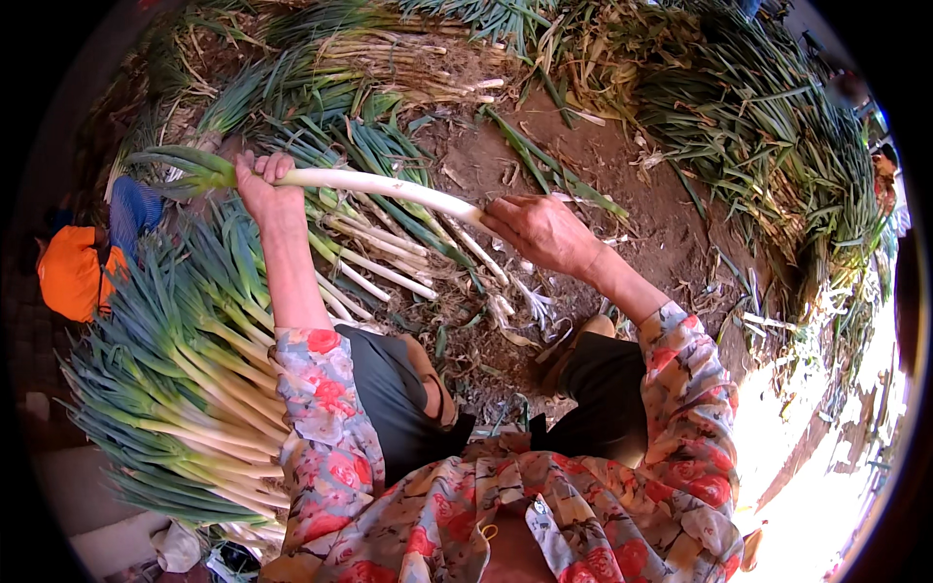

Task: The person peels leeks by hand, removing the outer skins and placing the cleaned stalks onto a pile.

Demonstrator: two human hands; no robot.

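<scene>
One long leek (393,188) is stretched between my hands above the ground, its white shaft slightly bowed. My left hand (266,178) is closed around it where the green leaves begin, with the leaves pointing left. The fingers of my right hand (536,229) pinch its root end, which they partly hide. Beneath the leek lie several loose leeks with roots (386,262) on the soil. A large pile of leeks with pale shafts (226,430) lies beside my left forearm, leaves outward.
Bundled leeks with roots (408,65) lie at the far side. A big heap of green leaves (765,138) stands at the right. Leaf scraps litter the brown soil (474,153). A person in an orange top (69,273) is at the far left.
</scene>
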